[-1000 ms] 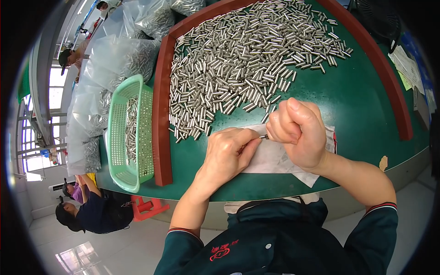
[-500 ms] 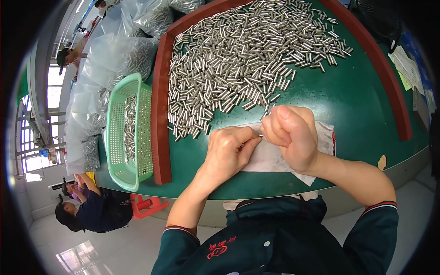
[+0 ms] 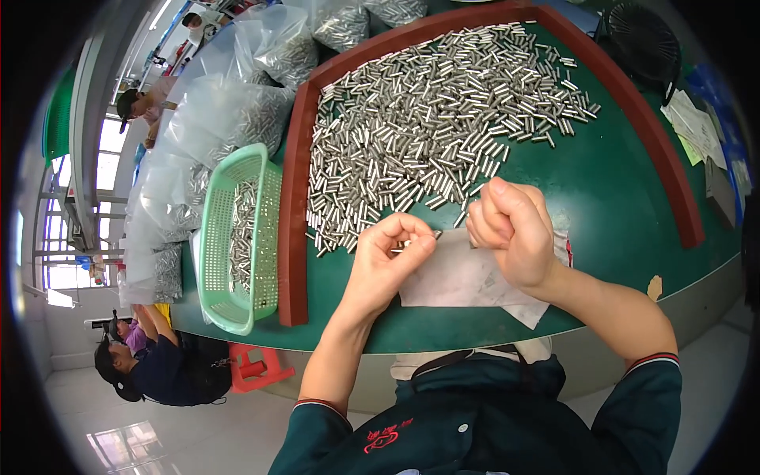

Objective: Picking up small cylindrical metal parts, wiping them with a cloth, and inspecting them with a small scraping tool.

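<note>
A small shiny metal pin (image 3: pixel 438 234) shows at the fingertips of my left hand (image 3: pixel 380 261), which pinches it between thumb and forefinger. To its right, my right hand (image 3: pixel 516 233) is curled into a fist; whatever lies inside it is hidden. Both hands are over a whitish cloth (image 3: pixel 459 279) on the green tabletop (image 3: pixel 586 178), a short gap between them. Just beyond the hands spreads a large heap of short metal pins (image 3: pixel 412 134), its near edge close to my fingers.
Red-brown rails (image 3: pixel 294 261) border the heap on the left, back and right. Left of them stands a light green basket (image 3: pixel 265 273) holding metal pins. Clear plastic bags of parts (image 3: pixel 202 119) line the far left. A black fan (image 3: pixel 645 43) and papers (image 3: pixel 693 127) lie at right.
My left hand has drawn back left from the right fist, widening the gap and showing the pin at its fingertips. The right hand stays curled. The whole view has shifted slightly.
</note>
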Tool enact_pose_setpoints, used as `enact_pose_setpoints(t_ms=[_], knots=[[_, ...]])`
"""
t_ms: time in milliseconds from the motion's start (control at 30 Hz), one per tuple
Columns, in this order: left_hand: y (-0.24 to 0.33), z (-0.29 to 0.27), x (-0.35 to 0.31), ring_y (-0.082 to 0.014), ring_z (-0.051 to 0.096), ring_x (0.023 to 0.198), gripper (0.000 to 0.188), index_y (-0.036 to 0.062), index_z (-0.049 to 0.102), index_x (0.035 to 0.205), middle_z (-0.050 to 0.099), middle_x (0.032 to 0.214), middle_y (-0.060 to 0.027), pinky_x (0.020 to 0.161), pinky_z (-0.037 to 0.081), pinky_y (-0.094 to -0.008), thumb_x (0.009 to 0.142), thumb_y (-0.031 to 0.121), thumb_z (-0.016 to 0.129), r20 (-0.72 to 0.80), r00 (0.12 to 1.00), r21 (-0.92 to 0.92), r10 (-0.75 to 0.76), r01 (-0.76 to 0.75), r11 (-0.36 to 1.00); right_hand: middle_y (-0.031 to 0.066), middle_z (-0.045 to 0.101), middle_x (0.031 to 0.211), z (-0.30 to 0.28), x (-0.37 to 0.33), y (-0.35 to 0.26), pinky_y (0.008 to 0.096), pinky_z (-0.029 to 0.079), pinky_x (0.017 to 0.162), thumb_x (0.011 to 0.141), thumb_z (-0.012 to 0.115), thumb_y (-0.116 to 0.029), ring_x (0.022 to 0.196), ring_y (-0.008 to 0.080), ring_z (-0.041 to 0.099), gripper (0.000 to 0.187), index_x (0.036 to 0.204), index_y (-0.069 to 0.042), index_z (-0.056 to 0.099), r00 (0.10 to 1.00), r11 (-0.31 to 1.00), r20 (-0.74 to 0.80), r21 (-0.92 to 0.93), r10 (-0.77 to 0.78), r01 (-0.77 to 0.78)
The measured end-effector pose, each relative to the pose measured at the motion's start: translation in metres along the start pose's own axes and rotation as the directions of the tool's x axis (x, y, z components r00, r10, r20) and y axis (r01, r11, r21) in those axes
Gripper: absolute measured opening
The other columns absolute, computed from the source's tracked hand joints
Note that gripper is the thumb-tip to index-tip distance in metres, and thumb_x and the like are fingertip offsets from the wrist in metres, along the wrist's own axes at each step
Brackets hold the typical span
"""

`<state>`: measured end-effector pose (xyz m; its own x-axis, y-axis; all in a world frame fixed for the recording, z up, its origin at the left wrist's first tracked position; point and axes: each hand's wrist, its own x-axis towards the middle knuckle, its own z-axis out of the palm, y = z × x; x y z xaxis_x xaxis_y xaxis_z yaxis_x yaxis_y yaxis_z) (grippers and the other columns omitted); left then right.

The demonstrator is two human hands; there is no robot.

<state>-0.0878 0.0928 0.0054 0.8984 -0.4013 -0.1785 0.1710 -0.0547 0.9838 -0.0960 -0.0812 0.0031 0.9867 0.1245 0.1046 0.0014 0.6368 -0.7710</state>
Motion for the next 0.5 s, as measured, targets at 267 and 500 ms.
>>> enact_pose_setpoints(t_ms=[267, 500], knots=[[-0.003, -0.017, 0.007, -0.0036, 0.034, 0.052, 0.018, 0.0022, 0.053, 0.1, 0.053, 0.076, -0.0059, 0.045, 0.028, -0.0152, 0.084, 0.01, 0.052, 0.098, 0.977, -0.585, -0.191, 0.212, 0.783, -0.002, 0.027, 0.043, 0.0, 0.001, -0.001, 0.0228, 0.018, 0.04, 0.088, 0.034, -0.02, 0.04, 0.0062, 0.021, 0.04, 0.05, -0.009, 0.026, 0.999, 0.997, 0.008, 0.065, 0.041, -0.041], [0.003, -0.016, 0.011, -0.0043, 0.039, 0.054, 0.015, 0.0013, 0.054, 0.096, 0.057, 0.079, -0.0086, 0.047, 0.031, -0.0165, 0.084, 0.011, 0.05, 0.082, 0.976, -0.578, -0.201, 0.211, 0.788, -0.002, 0.027, 0.042, -0.002, 0.002, -0.001, 0.0232, 0.019, 0.04, 0.088, 0.034, -0.02, 0.04, 0.0066, 0.021, 0.04, 0.049, -0.009, 0.026, 1.0, 0.998, -0.003, 0.058, 0.031, -0.031]])
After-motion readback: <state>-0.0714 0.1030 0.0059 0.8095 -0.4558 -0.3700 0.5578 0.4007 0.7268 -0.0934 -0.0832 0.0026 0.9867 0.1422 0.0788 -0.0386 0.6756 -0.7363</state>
